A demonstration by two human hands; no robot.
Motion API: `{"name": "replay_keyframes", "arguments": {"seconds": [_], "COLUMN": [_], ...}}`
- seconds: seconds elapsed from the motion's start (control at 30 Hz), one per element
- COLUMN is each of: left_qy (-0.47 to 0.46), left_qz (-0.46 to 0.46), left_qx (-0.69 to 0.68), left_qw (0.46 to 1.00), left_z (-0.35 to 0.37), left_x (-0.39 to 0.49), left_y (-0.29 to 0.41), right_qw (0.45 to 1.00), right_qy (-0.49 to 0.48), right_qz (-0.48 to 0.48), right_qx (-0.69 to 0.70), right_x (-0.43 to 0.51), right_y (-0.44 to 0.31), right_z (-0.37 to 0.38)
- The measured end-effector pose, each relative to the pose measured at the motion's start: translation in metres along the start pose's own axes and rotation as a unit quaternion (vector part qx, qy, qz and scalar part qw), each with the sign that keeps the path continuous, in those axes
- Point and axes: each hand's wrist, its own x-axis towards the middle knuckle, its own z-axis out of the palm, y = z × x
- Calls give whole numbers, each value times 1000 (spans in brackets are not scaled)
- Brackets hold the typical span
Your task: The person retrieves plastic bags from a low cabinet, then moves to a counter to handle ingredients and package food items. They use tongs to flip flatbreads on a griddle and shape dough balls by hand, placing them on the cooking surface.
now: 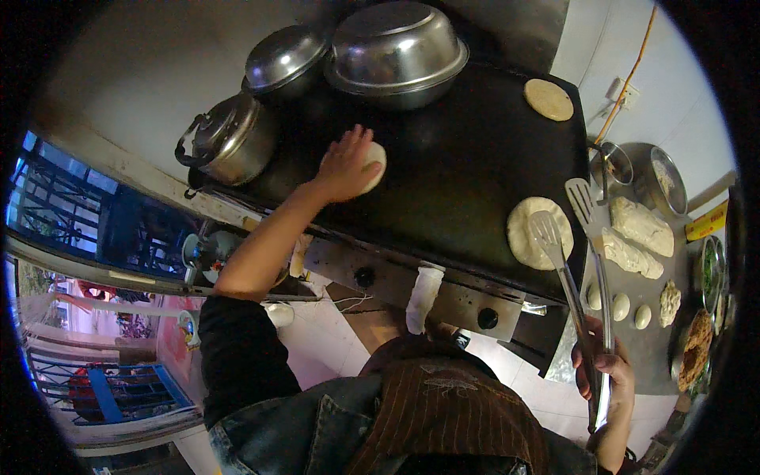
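Note:
My left hand (349, 166) lies flat, fingers stretched out, over a small round flatbread (376, 161) on the black griddle (439, 160). Most of that flatbread is hidden under the palm. In my right hand (614, 367) is a pair of metal tongs (602, 279) with slotted spatula ends, spread apart. One slotted end is over a larger pale flatbread (522, 240) at the griddle's near right; whether it touches I cannot tell. The other end is just past the griddle's right edge. A browned flatbread (548, 100) lies in the far right corner.
Upturned steel basins (398, 50) (285, 56) and a lidded pot (228, 142) stand along the griddle's back left. To the right, a worktop (638, 356) bears dough slabs (641, 225), several small dough balls (620, 307), a steel bowl (668, 178) and a dish of brown filling (694, 350).

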Motion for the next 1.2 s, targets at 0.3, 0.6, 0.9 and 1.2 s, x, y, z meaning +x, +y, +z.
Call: {"name": "replay_keyframes", "arguments": {"seconds": [0.3, 0.6, 0.9, 1.2], "left_qy": [52, -43, -202, -191], "left_qz": [313, 256, 336, 351], "left_qx": [-59, -54, -76, -179], "left_qw": [946, 964, 917, 899], "left_z": [-25, 85, 27, 5], "left_x": [73, 325, 243, 159], "left_y": [138, 259, 262, 264], "right_qw": [1000, 997, 998, 999], "right_qy": [-7, -13, 5, 12], "right_qz": [8, 60, 27, 7], "right_qx": [16, 54, 58, 42], "right_x": [-5, -24, -24, -17], "right_y": [-4, -12, -12, -12], "right_z": [-23, -39, -63, -52]}}
